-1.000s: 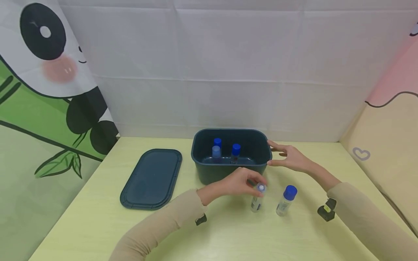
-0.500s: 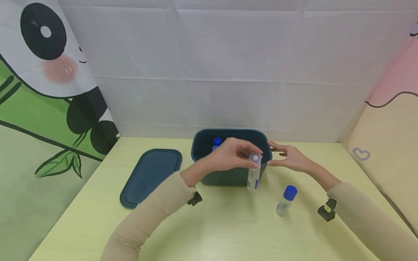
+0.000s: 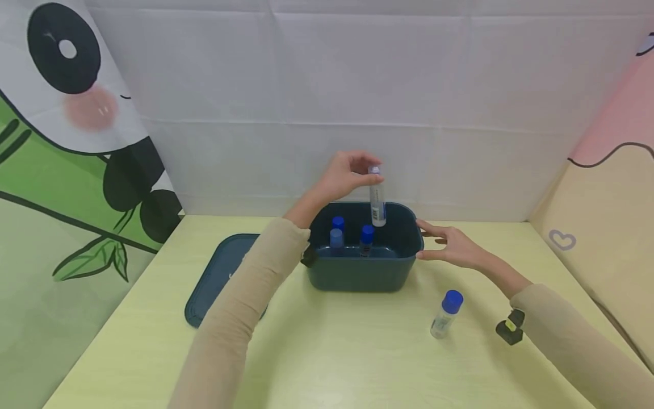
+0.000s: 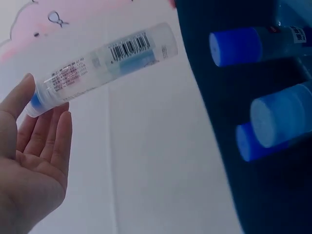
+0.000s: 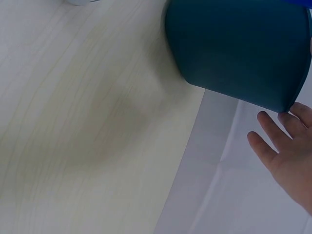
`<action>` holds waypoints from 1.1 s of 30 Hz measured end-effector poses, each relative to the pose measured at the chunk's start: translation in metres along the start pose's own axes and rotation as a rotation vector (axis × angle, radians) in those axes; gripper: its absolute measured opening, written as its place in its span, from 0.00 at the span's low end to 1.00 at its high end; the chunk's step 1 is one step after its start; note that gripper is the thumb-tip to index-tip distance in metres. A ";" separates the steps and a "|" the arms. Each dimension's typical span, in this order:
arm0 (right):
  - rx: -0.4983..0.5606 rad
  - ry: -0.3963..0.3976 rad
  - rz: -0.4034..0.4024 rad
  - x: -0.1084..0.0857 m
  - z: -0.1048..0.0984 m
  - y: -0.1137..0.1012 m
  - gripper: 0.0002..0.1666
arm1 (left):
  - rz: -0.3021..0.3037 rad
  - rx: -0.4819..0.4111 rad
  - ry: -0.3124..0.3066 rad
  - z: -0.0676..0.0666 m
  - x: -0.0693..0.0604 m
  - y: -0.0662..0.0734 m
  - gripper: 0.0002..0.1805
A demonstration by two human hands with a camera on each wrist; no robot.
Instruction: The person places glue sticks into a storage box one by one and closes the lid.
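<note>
Pinching the top of a clear plastic tube (image 3: 378, 204), the left hand (image 3: 344, 177) hangs at the back of a dark teal bin (image 3: 360, 276) in the head view; the tube is nearly upright, its lower end showing against the bin's inner back wall, though whether it is below the rim cannot be told. Three capped tubes (image 3: 367, 233) stand inside the bin. The right hand (image 3: 455, 247) spreads thumb and fingers apart at the bin's right end, touching its rim without curling round it. Near that hand, a blue-capped bottle (image 3: 447, 313) stands on the table (image 3: 352, 341); a dark lid (image 3: 217, 275) lies left of the bin, partly behind the left sleeve (image 3: 250, 295). From the left wrist, the thumb and fingers grip the tube's end by its translucent cap, the barcode facing the camera and the palm otherwise bare. From the right wrist, straight, parted fingers reach the bin's edge, some fingertips touching it and two standing clear; the thumb is hard to make out.
</note>
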State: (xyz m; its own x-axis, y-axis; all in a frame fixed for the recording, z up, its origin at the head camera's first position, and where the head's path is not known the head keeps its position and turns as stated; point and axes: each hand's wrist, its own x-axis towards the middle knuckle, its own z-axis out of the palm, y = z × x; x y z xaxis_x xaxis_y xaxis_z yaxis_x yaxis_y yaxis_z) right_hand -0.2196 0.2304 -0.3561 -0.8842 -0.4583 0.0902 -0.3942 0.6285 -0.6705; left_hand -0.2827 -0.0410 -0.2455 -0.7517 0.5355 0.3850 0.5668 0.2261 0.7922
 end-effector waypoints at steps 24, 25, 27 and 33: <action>-0.002 -0.001 -0.008 0.000 0.005 -0.003 0.46 | -0.182 0.268 -0.158 0.003 -0.002 -0.059 0.15; -0.003 -0.002 -0.006 -0.001 0.005 -0.003 0.46 | -0.191 0.283 -0.178 0.003 -0.003 -0.059 0.15; -0.003 0.000 -0.004 -0.001 0.005 -0.003 0.46 | -0.210 0.311 -0.212 0.003 -0.006 -0.060 0.14; -0.004 0.002 -0.005 -0.001 0.005 -0.002 0.46 | -0.217 0.369 -0.239 0.004 -0.009 -0.063 0.12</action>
State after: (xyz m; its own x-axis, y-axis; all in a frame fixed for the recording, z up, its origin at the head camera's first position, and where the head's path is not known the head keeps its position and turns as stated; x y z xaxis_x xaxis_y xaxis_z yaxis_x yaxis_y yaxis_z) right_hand -0.2170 0.2263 -0.3579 -0.8827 -0.4602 0.0955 -0.4000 0.6287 -0.6668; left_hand -0.3101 -0.0573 -0.3004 -0.7917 0.6062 0.0758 0.5199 0.6035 0.6046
